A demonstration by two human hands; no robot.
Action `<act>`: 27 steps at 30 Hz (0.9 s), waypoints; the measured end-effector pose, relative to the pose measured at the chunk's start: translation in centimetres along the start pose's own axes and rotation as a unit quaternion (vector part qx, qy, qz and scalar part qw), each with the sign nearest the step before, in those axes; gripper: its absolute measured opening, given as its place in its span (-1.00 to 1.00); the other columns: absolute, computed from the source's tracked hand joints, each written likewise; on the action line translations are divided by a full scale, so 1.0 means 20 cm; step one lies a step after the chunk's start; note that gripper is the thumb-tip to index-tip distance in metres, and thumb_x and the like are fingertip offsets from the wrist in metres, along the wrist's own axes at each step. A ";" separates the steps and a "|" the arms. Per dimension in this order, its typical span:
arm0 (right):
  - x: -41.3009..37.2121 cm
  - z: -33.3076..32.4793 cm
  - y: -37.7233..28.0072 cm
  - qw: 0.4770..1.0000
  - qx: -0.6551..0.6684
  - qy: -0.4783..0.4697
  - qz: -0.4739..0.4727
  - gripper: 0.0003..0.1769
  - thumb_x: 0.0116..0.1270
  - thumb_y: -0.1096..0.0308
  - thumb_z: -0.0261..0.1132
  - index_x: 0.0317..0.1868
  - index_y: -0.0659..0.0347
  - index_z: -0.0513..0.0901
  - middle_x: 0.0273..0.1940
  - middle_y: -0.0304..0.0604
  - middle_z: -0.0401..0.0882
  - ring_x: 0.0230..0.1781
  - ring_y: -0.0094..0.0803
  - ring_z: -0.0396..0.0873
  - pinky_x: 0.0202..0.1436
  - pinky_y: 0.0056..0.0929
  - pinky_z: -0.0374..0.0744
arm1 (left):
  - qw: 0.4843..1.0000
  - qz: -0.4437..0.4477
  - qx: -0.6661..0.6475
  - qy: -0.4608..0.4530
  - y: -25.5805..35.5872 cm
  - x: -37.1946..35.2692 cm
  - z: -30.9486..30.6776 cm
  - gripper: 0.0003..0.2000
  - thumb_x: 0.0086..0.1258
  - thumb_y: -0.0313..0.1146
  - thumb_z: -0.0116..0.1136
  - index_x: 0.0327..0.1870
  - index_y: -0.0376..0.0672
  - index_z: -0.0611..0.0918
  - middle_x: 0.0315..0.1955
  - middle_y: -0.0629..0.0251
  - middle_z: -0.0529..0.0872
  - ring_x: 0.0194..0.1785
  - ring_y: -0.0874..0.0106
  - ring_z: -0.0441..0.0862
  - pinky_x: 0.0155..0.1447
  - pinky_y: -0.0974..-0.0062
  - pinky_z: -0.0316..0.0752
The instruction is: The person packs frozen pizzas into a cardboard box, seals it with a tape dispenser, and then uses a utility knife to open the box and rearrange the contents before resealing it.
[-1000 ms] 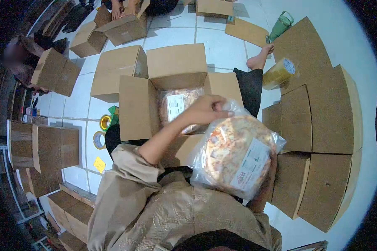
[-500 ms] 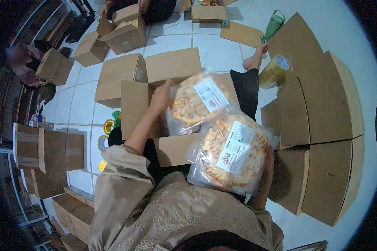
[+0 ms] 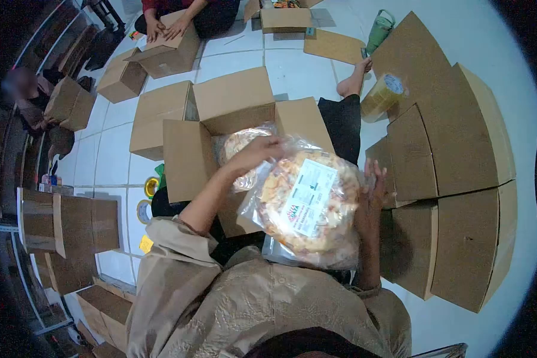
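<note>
Our left hand (image 3: 250,156), fingers closed on plastic edge of wrapped pizza (image 3: 340,200), holds it close to us, label (image 3: 309,194) up, likely for easy reading. Our right hand (image 3: 374,185), fingers open, beside opposite edge, likely guarding against slipping; contact unclear. Second bag (image 3: 277,250) beneath. Open box (image 3: 185,155) just ahead, flaps outward, giving access; another pizza (image 3: 235,143) inside.

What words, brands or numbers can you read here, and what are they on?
Label on the bagged pizza: red print seems "PIZZA", then a word ending "AZA"; smaller lines too blurred.
Large tape roll: print too blurred.
Yellow paper: too small.
</note>
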State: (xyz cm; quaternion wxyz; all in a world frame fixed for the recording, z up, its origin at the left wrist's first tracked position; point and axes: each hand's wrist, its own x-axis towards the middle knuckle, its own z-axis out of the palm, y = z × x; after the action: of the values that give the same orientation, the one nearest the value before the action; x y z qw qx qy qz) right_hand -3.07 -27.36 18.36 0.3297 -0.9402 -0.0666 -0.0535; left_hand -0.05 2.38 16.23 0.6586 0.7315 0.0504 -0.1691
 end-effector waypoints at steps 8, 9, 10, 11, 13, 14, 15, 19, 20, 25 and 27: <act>-0.03 -0.07 0.24 0.997 0.070 0.039 0.017 -0.40 0.39 0.03 -0.03 0.37 0.09 0.19 0.35 0.06 0.10 0.40 0.00 0.00 0.41 0.02 -0.08 | 0.939 -0.040 0.273 0.207 -0.16 -0.05 -0.23 -0.91 0.17 -0.47 0.15 -0.36 -0.31 0.60 -0.43 0.08 0.67 -0.42 0.40 0.62 -0.32 0.38 0.52; -0.04 -0.07 0.28 0.997 0.070 0.040 0.021 -0.40 0.39 0.03 -0.03 0.37 0.09 0.19 0.35 0.06 0.10 0.40 0.00 0.00 0.41 0.02 -0.08 | 0.939 -0.040 0.274 0.203 -0.24 -0.05 -0.29 -0.91 0.17 -0.47 0.15 -0.36 -0.31 0.60 -0.43 0.08 0.67 -0.42 0.40 0.62 -0.32 0.38 0.52; -0.05 -0.05 0.33 0.992 0.107 0.001 0.073 -0.43 0.37 0.14 0.02 0.35 0.14 0.22 0.32 0.09 0.15 0.37 -0.03 0.08 0.40 -0.11 0.01 | 0.868 -0.045 0.434 0.238 -0.37 -0.01 -0.35 -0.88 0.19 -0.46 0.11 -0.32 -0.31 0.59 -0.39 0.04 0.66 -0.35 0.30 0.63 -0.27 0.31 0.54; -0.05 -0.03 0.36 0.981 0.143 -0.037 0.124 -0.45 0.36 0.24 0.08 0.32 0.20 0.25 0.30 0.11 0.21 0.34 -0.05 0.15 0.38 -0.23 0.11 | 0.769 -0.047 0.579 0.268 -0.48 0.02 -0.39 -0.85 0.20 -0.44 0.07 -0.27 -0.31 0.58 -0.34 0.00 0.64 -0.27 0.20 0.65 -0.22 0.24 0.56; -0.05 0.02 0.35 0.978 0.175 -0.035 0.107 -0.47 0.36 0.27 0.06 0.31 0.23 0.28 0.28 0.10 0.24 0.32 -0.09 0.19 0.37 -0.25 0.13 | 0.751 -0.058 0.599 0.272 -0.60 0.05 -0.43 -0.80 0.23 -0.38 0.05 -0.22 -0.32 0.56 -0.31 0.01 0.62 -0.22 0.14 0.63 -0.21 0.20 0.56; -0.05 0.04 0.33 0.974 0.205 -0.036 0.091 -0.49 0.36 0.30 0.05 0.29 0.25 0.30 0.26 0.09 0.28 0.30 -0.12 0.23 0.36 -0.27 0.15 | 0.733 -0.072 0.618 0.275 -0.65 0.07 -0.44 -0.75 0.25 -0.33 0.03 -0.17 -0.33 0.54 -0.29 0.01 0.61 -0.17 0.07 0.62 -0.19 0.16 0.56; -0.05 0.05 0.32 0.974 0.204 -0.035 0.091 -0.49 0.36 0.30 0.05 0.29 0.25 0.30 0.26 0.09 0.28 0.30 -0.12 0.23 0.36 -0.27 0.15 | 0.734 -0.070 0.617 0.275 -0.66 0.09 -0.45 -0.75 0.25 -0.33 0.03 -0.17 -0.33 0.54 -0.29 0.01 0.61 -0.17 0.07 0.62 -0.19 0.16 0.56; -0.03 0.02 0.31 0.967 0.234 -0.007 0.105 -0.54 0.40 0.31 0.02 0.27 0.26 0.32 0.26 0.01 0.30 0.30 -0.22 0.23 0.34 -0.29 0.18 | 0.747 -0.003 0.593 0.299 -0.50 0.07 -0.31 -0.65 0.26 -0.24 0.07 -0.04 -0.33 0.50 -0.27 0.03 0.59 -0.08 0.08 0.57 -0.14 0.23 0.54; -0.03 0.02 0.31 0.967 0.227 -0.006 0.115 -0.55 0.41 0.31 0.01 0.27 0.24 0.33 0.26 -0.02 0.29 0.29 -0.25 0.23 0.34 -0.30 0.19 | 0.748 0.068 0.598 0.280 -0.36 0.03 -0.21 -0.65 0.27 -0.23 0.07 -0.05 -0.31 0.53 -0.26 0.02 0.60 -0.05 0.13 0.57 -0.12 0.29 0.54; -0.02 0.09 0.41 0.902 0.406 0.062 0.135 -0.59 0.37 0.32 0.08 0.17 0.33 0.39 0.20 -0.03 0.37 0.23 -0.25 0.31 0.30 -0.33 0.24 | 0.988 0.005 0.155 -0.023 -0.09 -0.14 0.13 -0.86 0.20 -0.42 0.13 -0.32 -0.30 0.63 -0.46 0.31 0.65 -0.40 0.55 0.52 -0.29 0.57 0.43; -0.01 0.13 0.53 0.898 0.413 0.074 0.131 -0.63 0.36 0.33 0.11 0.12 0.32 0.44 0.16 -0.05 0.41 0.18 -0.27 0.36 0.27 -0.34 0.27 | 0.987 0.134 0.069 0.062 -0.16 -0.14 0.14 -0.92 0.14 -0.54 0.12 -0.36 -0.28 0.62 -0.48 0.31 0.64 -0.40 0.59 0.51 -0.31 0.59 0.41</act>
State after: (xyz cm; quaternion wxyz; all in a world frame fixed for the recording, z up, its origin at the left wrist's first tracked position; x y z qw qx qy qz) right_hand -1.53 -33.89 9.84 0.6967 -0.7128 0.0657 -0.0466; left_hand -4.06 0.48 13.88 0.6187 0.7845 -0.0195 -0.0367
